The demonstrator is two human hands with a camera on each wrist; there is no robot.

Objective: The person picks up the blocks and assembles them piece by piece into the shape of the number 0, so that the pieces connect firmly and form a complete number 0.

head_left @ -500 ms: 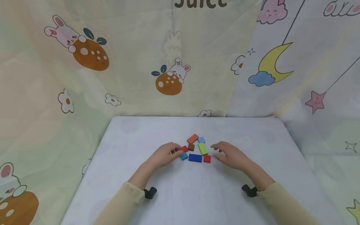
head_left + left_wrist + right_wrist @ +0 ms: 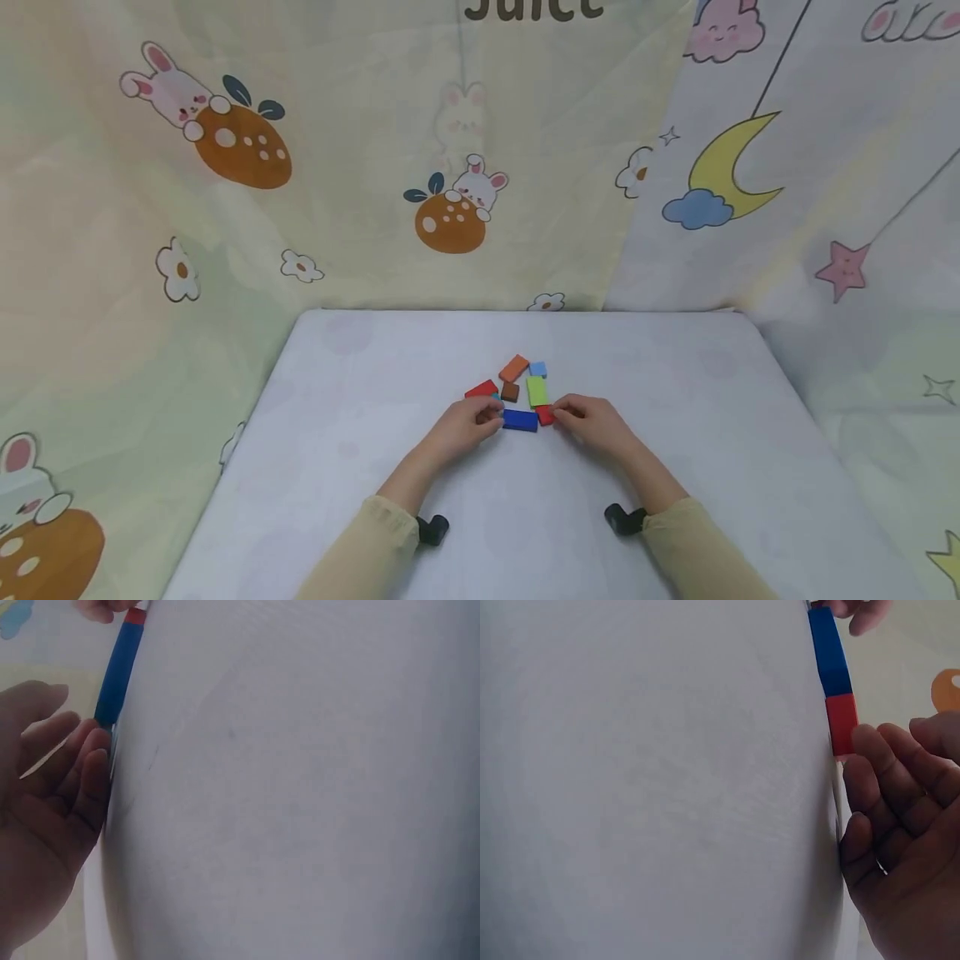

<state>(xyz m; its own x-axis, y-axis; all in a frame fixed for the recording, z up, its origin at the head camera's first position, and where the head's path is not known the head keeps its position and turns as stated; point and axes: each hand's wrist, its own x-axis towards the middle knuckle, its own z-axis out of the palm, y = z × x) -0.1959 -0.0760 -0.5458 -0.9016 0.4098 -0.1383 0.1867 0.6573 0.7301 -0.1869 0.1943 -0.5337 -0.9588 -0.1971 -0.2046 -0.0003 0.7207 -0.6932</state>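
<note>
In the head view, several coloured toy blocks form a loose ring on the table. My left hand [image 2: 459,432] has its fingers loosely bent at the left end of the dark blue block [image 2: 520,420] and covers most of a teal block [image 2: 496,397]. With its fingertips, my right hand [image 2: 600,425] touches the right side of a small red block [image 2: 544,416]. In the right wrist view, this red block [image 2: 842,724] lies end to end with the blue block [image 2: 829,652]. A lime green block [image 2: 537,391] stands behind the red one.
Behind my left hand lies a longer red block [image 2: 482,388], beside a brown block [image 2: 510,392]. An orange block [image 2: 513,368] and a light blue block [image 2: 537,368] are farther back. The white-covered table [image 2: 360,350] meets a printed cloth backdrop [image 2: 360,208].
Both hands have come inward and nearer the blue block. The right red block has shifted left against it. The green block has turned straighter, and the longer red block is uncovered.
</note>
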